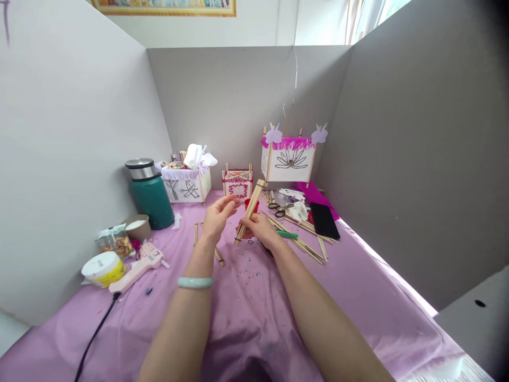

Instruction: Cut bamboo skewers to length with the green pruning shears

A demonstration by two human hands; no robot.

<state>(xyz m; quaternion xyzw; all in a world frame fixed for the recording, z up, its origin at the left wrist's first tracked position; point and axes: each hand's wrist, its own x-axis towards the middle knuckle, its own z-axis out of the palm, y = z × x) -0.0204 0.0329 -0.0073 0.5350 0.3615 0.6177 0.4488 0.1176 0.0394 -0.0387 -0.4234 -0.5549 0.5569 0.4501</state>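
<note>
the right hand (258, 228) is closed around a bundle of bamboo sticks (249, 209), which it holds tilted above the purple tablecloth (254, 313), in front of a red cup (256, 207). the left hand (218, 215) is near the bundle but does not touch it; its fingers are a little bent and apart from the thumb, and i see nothing in them. dark bands sit near both ends of the bundle. if one band is loose, i think the sticks could slide against each other or fan out, because only one hand supports them. the lower end could also slip from a weak grip. if the bundle swings, it could knock over the cup, or push the loose sticks (306, 246) against the scissors (278, 208).
</note>
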